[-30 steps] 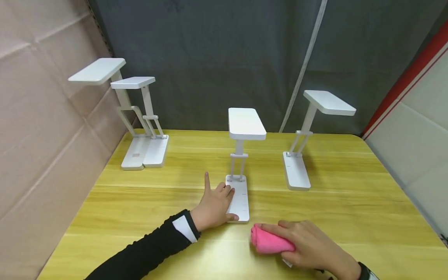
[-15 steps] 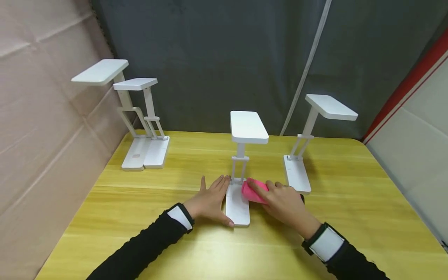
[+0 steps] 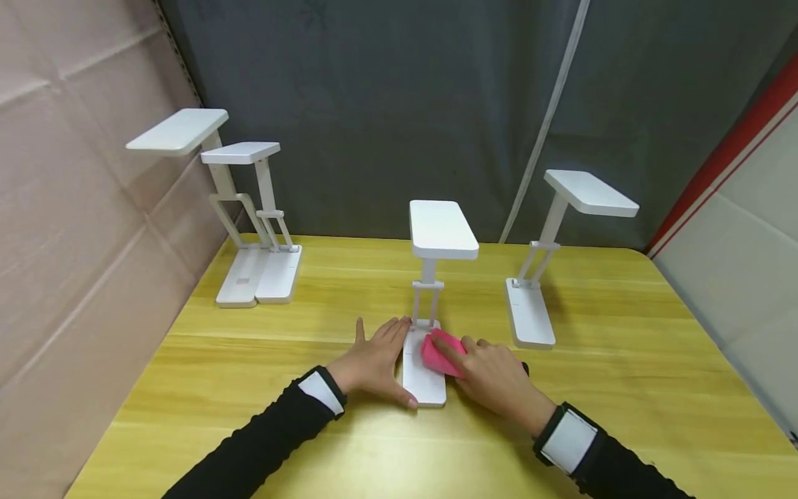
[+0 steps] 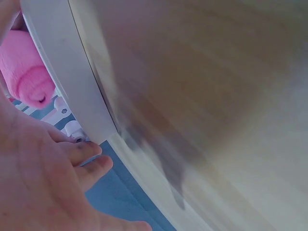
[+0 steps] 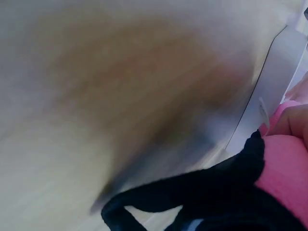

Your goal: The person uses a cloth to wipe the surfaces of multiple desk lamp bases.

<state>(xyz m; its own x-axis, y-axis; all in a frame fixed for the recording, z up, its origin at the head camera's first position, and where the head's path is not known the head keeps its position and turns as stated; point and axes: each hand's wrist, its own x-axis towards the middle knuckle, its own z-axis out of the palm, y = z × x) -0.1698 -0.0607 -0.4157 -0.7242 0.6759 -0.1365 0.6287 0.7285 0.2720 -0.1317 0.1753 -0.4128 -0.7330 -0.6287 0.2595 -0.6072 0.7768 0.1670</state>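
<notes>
A white folding desk lamp [image 3: 443, 230] stands upright on the table before me, its flat head over a hinged stem and a thin base [image 3: 424, 387]. My left hand [image 3: 373, 360] lies along the base's left side with straight, spread fingers, the thumb at the front corner and fingertips by the hinge. In the left wrist view those fingers [image 4: 89, 156] meet the base's edge. My right hand [image 3: 497, 378] grips a folded pink cloth [image 3: 440, 355] and presses it on the base's upper right part. The cloth [image 5: 284, 156] bulges beneath the fingers in the right wrist view.
Two more white lamps [image 3: 177, 132] stand side by side at the back left, bases touching. Another lamp [image 3: 530, 315] is at the right. The wooden table [image 3: 623, 388] ends at a dark curtain [image 3: 349, 118], with a pale wall [image 3: 81, 229] on the left.
My right hand has brought the pink cloth from the table in front up onto the lamp base, then slid it slightly nearer. My left hand has shifted from atop the base to its left edge.
</notes>
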